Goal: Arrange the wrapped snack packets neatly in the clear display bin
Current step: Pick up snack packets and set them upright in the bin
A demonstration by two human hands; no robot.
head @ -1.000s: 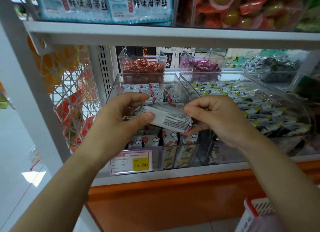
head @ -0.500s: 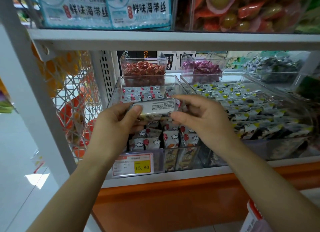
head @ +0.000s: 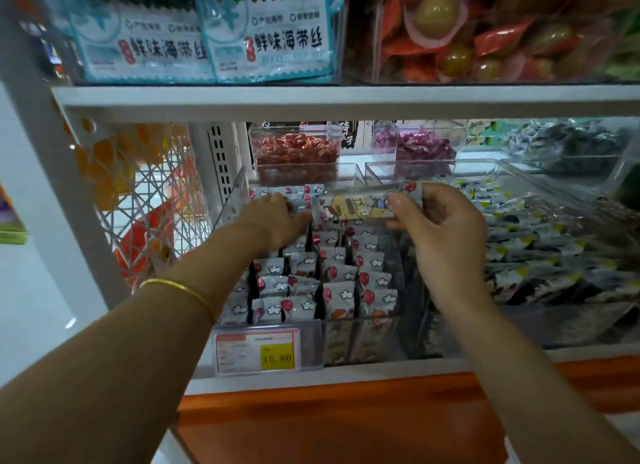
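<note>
A clear display bin [head: 360, 339] sits on the shelf, filled with rows of silver snack packets [head: 341, 278] printed with red balloons and white clouds. My right hand [head: 440, 228] pinches one packet [head: 360, 205] by its right end and holds it lengthwise over the back of the bin. My left hand [head: 273, 218] reaches into the bin's back left, fingers resting flat on the packets there; whether it grips any is hidden.
A price tag [head: 258, 354] reading 15.80 hangs on the bin's front. A neighbouring bin [head: 554, 242] of dark packets stands to the right. Small bins of red [head: 294, 152] and purple [head: 415, 148] sweets sit behind. The upper shelf edge [head: 346, 98] runs close above.
My left hand let go of the packet and moved to the bin's back left. My right hand carried the packet farther back, now face up.
</note>
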